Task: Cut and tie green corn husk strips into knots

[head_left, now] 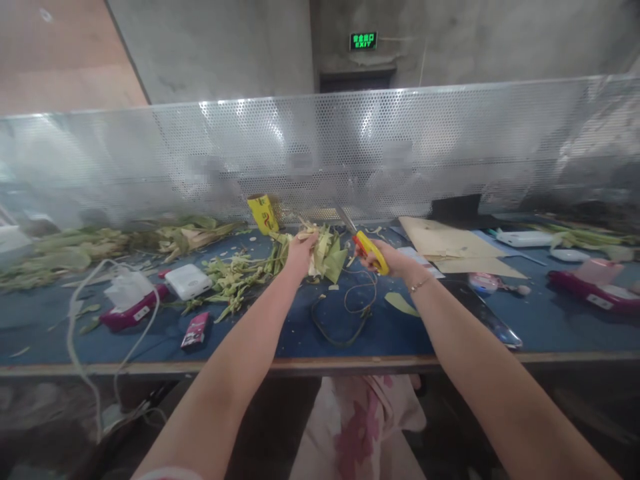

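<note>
Hands over a blue table [395,339]. The left hand [302,251], fingers closed, pinches a leafy bundle [331,259]; the right hand [381,259] is wrapped around the yellow handles of a pair of scissors [369,249]. The bundle lies directly left of the scissors, near but apart; the scissors' long axis slants forward and to the left, blades pointing away from the wearer toward a perforated metal screen [280,133]. The blade tips are blurred, so whether they stand parted cannot be told.

Counted outward: one bundle, one pair of scissors; one yellow container [263,213], tilted, beyond the left hand; one heap of cut greenery [233,283] beside that wrist; one pale leaf [400,305] near the right wrist; one white box [189,282]; one pink carton [195,331]; two purple tissue holders [123,317], one toward each side.
</note>
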`<act>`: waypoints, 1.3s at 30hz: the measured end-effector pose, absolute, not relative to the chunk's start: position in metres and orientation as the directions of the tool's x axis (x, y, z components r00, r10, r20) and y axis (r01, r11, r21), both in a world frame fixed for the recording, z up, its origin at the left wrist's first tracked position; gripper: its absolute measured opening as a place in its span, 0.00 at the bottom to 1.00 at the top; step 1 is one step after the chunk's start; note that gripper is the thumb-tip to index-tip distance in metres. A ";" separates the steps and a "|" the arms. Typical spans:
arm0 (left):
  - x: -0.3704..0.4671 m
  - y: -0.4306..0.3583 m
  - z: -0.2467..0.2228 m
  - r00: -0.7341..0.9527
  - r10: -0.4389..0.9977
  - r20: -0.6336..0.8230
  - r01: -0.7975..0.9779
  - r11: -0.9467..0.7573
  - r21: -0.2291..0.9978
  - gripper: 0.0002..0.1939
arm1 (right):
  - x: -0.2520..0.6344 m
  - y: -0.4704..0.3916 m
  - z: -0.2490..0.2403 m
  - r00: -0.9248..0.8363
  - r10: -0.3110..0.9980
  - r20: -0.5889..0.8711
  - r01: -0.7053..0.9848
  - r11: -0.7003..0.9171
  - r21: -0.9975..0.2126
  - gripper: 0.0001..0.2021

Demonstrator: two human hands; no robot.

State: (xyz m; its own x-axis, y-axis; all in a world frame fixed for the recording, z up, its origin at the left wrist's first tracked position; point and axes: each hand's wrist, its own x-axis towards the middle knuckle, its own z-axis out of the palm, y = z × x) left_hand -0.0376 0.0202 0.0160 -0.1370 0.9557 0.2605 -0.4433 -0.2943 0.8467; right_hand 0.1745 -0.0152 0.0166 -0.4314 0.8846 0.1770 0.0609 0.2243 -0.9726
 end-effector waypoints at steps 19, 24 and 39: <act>-0.036 0.000 0.026 0.157 0.977 0.141 -0.712 0.013 0.702 0.06 | 0.184 -0.001 -0.009 -0.359 0.730 0.581 0.776 0.580 -0.250 0.27; -0.037 -0.003 0.028 0.182 0.974 0.137 -0.731 0.041 0.681 0.06 | 0.183 -0.003 -0.006 -0.370 0.696 0.615 0.809 0.567 -0.155 0.26; -0.040 -0.003 0.028 0.275 0.954 0.120 -0.771 0.144 0.620 0.07 | 0.186 -0.009 0.003 -0.368 0.701 0.610 0.850 0.520 -0.085 0.18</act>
